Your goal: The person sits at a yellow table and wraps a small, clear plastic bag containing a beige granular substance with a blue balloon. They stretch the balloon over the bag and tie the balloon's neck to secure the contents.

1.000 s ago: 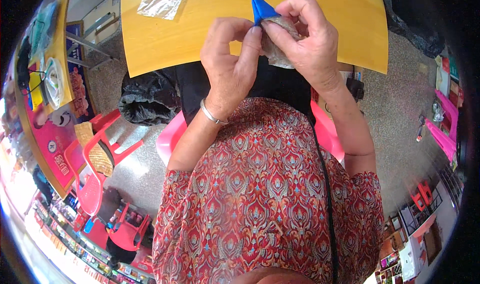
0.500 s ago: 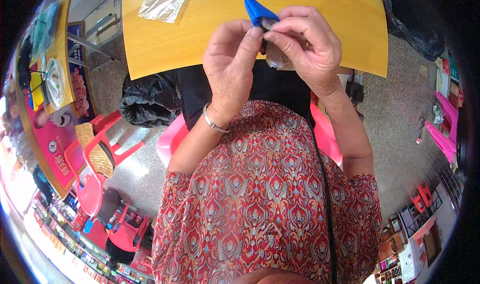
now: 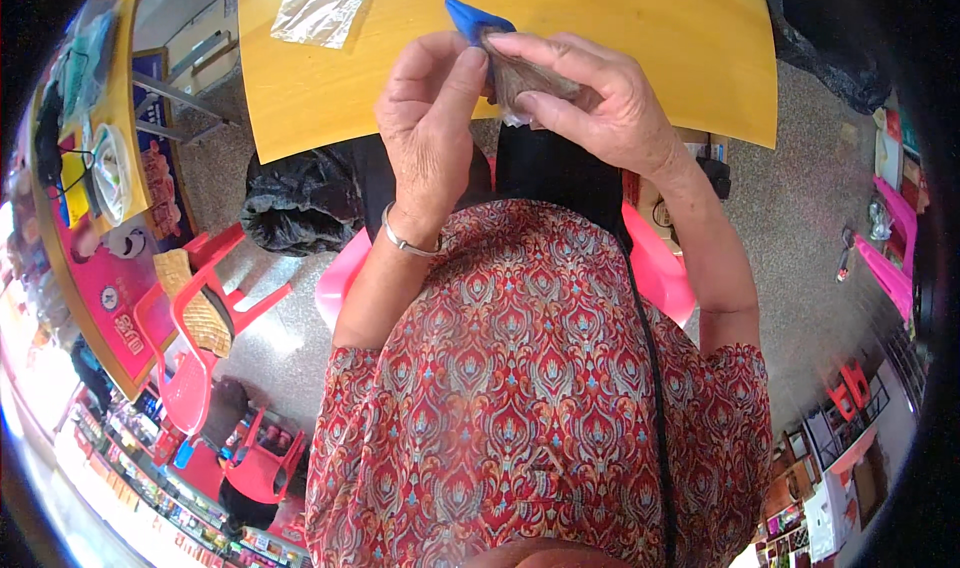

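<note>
Over the near edge of the yellow table, both hands hold a small bundle of thin, sheer brownish material (image 3: 530,80) with a blue folded piece (image 3: 474,18) at its upper left end. My left hand (image 3: 430,118) pinches the bundle between thumb and fingertips just below the blue piece. Around its right side, my right hand (image 3: 605,103) grips the brownish part, thumb below and fingers above. A shiny, see-through bit shows at the lower end of the bundle. What exactly the material is cannot be told.
A clear plastic bag (image 3: 325,6) lies on the yellow table (image 3: 640,63) at the far left. Black plastic bags stand at the left (image 3: 300,200) and far right (image 3: 830,68). A red chair (image 3: 195,318) with a woven cushion stands on the left; a second table (image 3: 120,353) is beyond it.
Both hands have shifted left with the bundle. The blue piece now tilts further left, and my right hand has moved down around the brownish part, more of which shows.
</note>
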Motion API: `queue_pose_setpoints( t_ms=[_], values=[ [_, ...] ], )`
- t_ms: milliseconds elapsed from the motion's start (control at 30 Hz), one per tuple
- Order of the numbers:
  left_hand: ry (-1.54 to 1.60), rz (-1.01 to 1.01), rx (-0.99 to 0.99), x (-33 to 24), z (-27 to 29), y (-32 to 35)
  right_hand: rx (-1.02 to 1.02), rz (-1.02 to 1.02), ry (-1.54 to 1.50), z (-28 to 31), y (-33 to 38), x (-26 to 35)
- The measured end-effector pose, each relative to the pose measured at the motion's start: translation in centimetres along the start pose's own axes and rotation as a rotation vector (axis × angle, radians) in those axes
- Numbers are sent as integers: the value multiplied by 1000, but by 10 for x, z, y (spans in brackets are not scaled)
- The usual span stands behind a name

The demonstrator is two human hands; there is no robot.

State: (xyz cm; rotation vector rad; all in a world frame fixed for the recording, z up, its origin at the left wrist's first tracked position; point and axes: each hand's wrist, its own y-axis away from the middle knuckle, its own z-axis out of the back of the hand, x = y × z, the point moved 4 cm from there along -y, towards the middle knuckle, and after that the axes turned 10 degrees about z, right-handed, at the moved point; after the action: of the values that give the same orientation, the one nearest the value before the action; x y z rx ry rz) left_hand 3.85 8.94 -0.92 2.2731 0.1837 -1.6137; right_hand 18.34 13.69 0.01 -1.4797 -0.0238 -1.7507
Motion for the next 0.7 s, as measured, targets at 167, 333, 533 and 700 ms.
queue_pose_setpoints(
  t_ms=[167, 333, 533, 700],
  values=[
    [-151, -122, -13, -4, 7, -1, 219, -115, 34, 5, -12, 4],
    [-290, -303, -65, -5, 12, -2, 178, -23, 7, 3, -19, 3],
    [-315, -368, -114, -7, 11, -1, 188, -10, 97, 2, -24, 7],
    [-385, -398, -198, -6, 12, 1, 161, 49, 255, 0, -24, 12]
  ],
)
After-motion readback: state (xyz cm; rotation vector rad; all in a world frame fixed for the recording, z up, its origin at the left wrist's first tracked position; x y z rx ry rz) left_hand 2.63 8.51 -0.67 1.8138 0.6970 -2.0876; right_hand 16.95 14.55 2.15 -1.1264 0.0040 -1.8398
